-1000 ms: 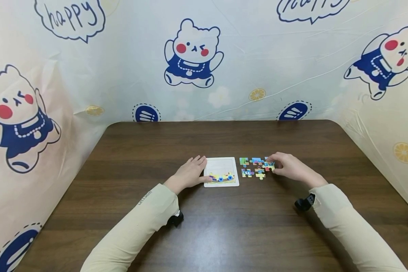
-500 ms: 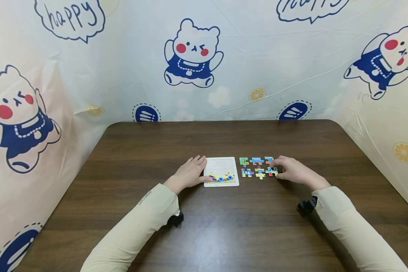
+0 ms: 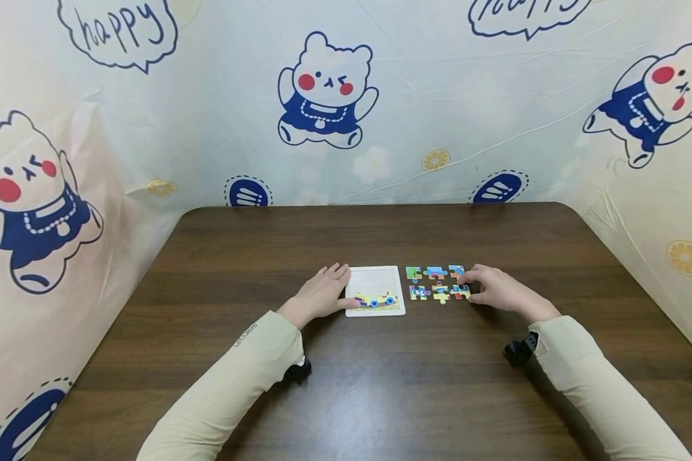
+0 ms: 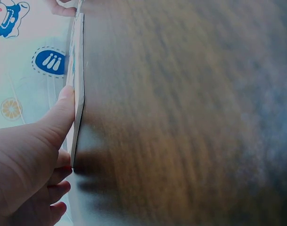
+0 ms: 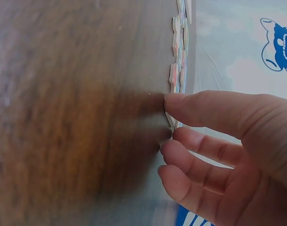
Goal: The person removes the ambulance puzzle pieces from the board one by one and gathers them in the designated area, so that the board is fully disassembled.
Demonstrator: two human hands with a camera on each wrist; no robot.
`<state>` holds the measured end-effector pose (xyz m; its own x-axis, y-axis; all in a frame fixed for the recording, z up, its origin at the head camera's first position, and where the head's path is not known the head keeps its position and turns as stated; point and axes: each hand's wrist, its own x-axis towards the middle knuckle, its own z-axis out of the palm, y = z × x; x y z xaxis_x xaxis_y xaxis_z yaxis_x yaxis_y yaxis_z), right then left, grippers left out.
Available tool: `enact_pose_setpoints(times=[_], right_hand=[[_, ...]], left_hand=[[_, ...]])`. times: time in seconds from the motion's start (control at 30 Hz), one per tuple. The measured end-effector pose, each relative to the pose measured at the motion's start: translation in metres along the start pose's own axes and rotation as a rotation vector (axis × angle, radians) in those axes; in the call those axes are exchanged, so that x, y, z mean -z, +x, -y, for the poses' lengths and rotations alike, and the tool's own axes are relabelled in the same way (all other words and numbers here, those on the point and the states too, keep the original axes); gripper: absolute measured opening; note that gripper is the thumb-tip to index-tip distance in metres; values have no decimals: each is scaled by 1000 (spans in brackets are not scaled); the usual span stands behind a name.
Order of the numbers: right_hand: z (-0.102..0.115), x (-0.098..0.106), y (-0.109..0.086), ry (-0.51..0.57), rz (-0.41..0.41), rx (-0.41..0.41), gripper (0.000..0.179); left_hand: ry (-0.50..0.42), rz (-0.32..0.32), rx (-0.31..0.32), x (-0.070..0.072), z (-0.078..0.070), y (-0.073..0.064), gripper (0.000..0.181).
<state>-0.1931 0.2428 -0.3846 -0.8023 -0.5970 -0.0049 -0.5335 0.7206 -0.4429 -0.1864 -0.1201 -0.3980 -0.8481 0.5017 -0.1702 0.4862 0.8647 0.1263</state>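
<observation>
My left hand [image 3: 321, 294] rests at the left side of a white-framed puzzle board [image 3: 375, 274]. Its thumb [image 4: 63, 108] lies on the board's face, while the fingers stretch along the left edge. The lower part of the board carries a printed yellow and blue vehicle. To the right, several colourful jigsaw pieces [image 3: 435, 273] lie flat in two rows. My right hand [image 3: 498, 293] pinches the jigsaw piece [image 3: 459, 292] at the right end of the near row between thumb [image 5: 185, 104] and index finger. That hand partly covers the piece's right side.
The brown wooden table [image 3: 346, 384] extends around the board and pieces. A printed cloth [image 3: 207, 102] with cartoon bears hangs behind it and along both sides. A small black device [image 3: 519, 349] is strapped on the right wrist, another [image 3: 298, 371] on the left.
My right hand brought its jigsaw piece nearer and set it down at the right end of the near row. The piece then shifted slightly left. My left hand and the board stayed put.
</observation>
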Motion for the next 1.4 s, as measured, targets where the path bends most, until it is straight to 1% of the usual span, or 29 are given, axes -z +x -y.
enact_pose_setpoints(times=[0.2,0.47,0.73,0.9,1.1,1.27,1.4], right_hand=[[0,-1,0,-10,28,-56,29],[1,1,0,-25,31,-67,29],[6,7,6,6,22,-108,27],[14,10,12,16,-8,-86,26],[26,10,23,17,-22,-40,26],[38,9,33,20,-36,4,24],[49,8,41,25,-28,36,23]], left_hand=[[-5,9,-1,1,0,0,80],[-11,5,-15,2,0,-1,80],[27,-17,-27,1,-1,-2,78],[37,-20,-35,0,-1,-2,76],[27,-2,-36,1,-1,-3,75],[-5,24,-36,2,0,-3,78],[-12,44,-37,4,0,-3,86]])
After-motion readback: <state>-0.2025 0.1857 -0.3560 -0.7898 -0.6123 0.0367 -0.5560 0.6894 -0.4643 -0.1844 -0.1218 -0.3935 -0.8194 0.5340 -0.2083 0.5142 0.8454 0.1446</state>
